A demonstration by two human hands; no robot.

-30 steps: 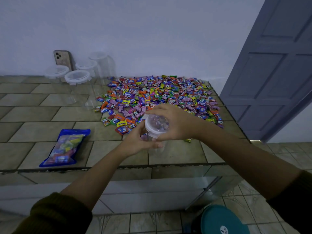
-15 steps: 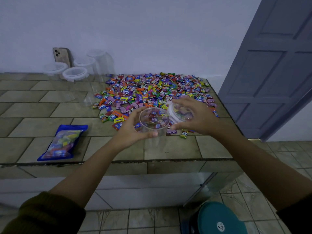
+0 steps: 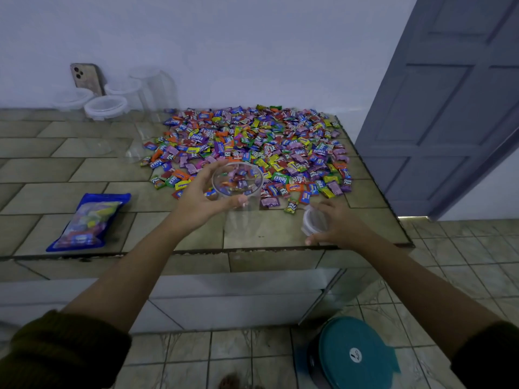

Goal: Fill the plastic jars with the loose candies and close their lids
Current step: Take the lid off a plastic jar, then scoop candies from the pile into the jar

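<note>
A clear plastic jar [image 3: 238,217] stands open near the counter's front edge, gripped at the rim by my left hand [image 3: 200,200]. Candies show through its mouth, but I cannot tell whether they lie inside it or behind it. My right hand [image 3: 335,224] holds the jar's clear lid [image 3: 313,220] tilted, low over the counter to the right of the jar. A wide pile of loose wrapped candies [image 3: 252,144] in many colours covers the counter behind the jar.
Several clear lidded jars [image 3: 105,106] stand at the back left by the wall, a phone [image 3: 87,78] leaning behind them. A blue candy bag [image 3: 90,221] lies front left. A teal-lidded container [image 3: 355,356] sits on the floor. A grey door [image 3: 449,108] stands right.
My right hand took the lid off the jar and carried it right and down toward the counter's front edge. My left hand kept its grip on the jar.
</note>
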